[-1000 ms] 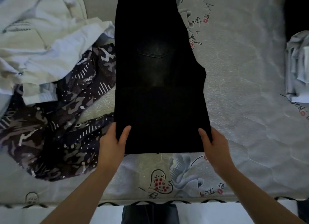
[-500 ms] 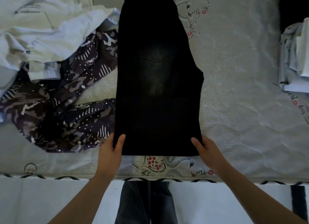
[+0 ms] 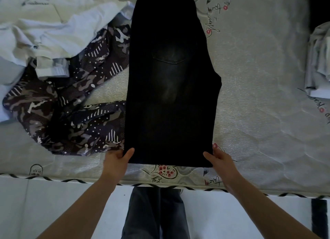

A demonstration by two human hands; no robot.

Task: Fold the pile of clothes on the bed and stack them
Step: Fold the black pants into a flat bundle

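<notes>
I find the black jeans lying lengthwise down the middle of the bed, one back pocket facing up, their near end close to the near mattress edge. My left hand pinches the near left corner, thumb on top of the cloth, the other fingers hidden beneath. My right hand pinches the near right corner likewise, thumb on top. To the left, touching the jeans' edge, lies a crumpled camouflage garment. Pale clothes are heaped at far left, overlapping it. A folded pale stack sits at the right edge, well apart.
</notes>
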